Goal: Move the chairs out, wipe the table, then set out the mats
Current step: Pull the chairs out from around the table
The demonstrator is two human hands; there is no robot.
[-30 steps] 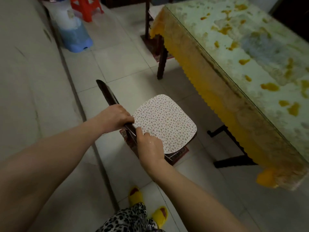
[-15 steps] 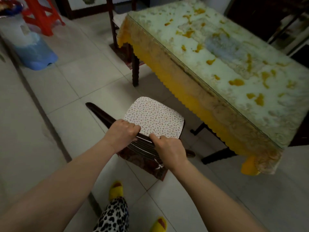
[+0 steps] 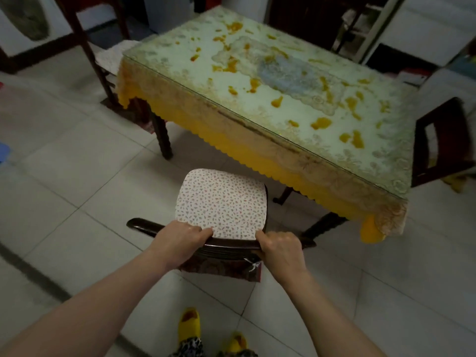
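A dark wooden chair [image 3: 144, 224] with a white speckled seat cushion [image 3: 222, 203] stands on the tiled floor just clear of the table's near long side. My left hand [image 3: 180, 239] and my right hand [image 3: 279, 247] both grip its top back rail. The table [image 3: 257, 117] has a glass top over a pale cloth with orange patches and a yellow scalloped skirt. A second chair [image 3: 438, 143] stands at the table's right end. A third chair [image 3: 90, 55] stands at the far left end, its seat partly under the table.
Open tiled floor [image 3: 77, 176] lies to the left. My feet in yellow slippers [image 3: 190, 323] are right behind the held chair. Dark furniture and a white cabinet [image 3: 425, 27] line the back wall beyond the table.
The chair has swung round with both hands on its back rail and now faces the table squarely. My view has turned right, so the whole table and the right-end chair show.
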